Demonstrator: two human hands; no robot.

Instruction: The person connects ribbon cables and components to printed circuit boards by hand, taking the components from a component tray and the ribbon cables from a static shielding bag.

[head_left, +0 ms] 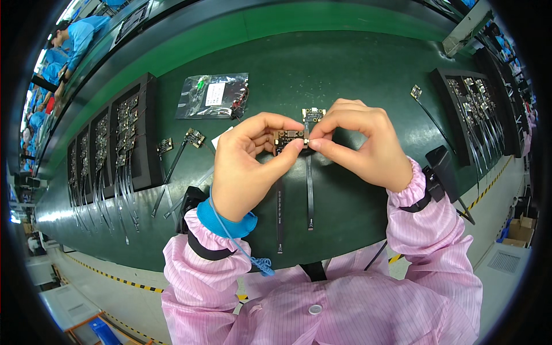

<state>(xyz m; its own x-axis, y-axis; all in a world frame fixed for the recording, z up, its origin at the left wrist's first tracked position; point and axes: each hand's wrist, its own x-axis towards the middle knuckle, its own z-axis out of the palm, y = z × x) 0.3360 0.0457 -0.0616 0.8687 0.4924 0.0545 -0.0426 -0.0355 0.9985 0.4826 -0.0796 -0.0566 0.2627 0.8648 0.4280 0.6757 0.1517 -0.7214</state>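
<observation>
Both hands pinch one small board (289,137): left hand (248,167) steadies it, right hand (361,144) grips its edge, ribbon (280,213) dangling free.

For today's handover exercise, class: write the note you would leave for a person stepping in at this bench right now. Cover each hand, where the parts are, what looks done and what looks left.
Left hand: fingertips pinch a small circuit board with a black flat cable hanging toward the body.
Right hand: thumb and forefinger press at that board's right edge.
A second board with its own cable lies on the green mat just behind the hands.
Left tray and right tray hold rows of similar boards. Loose boards and a clear bag sit left of the hands.
Done: cannot tell which tray is finished.
Left: the held board is not yet set down.
</observation>
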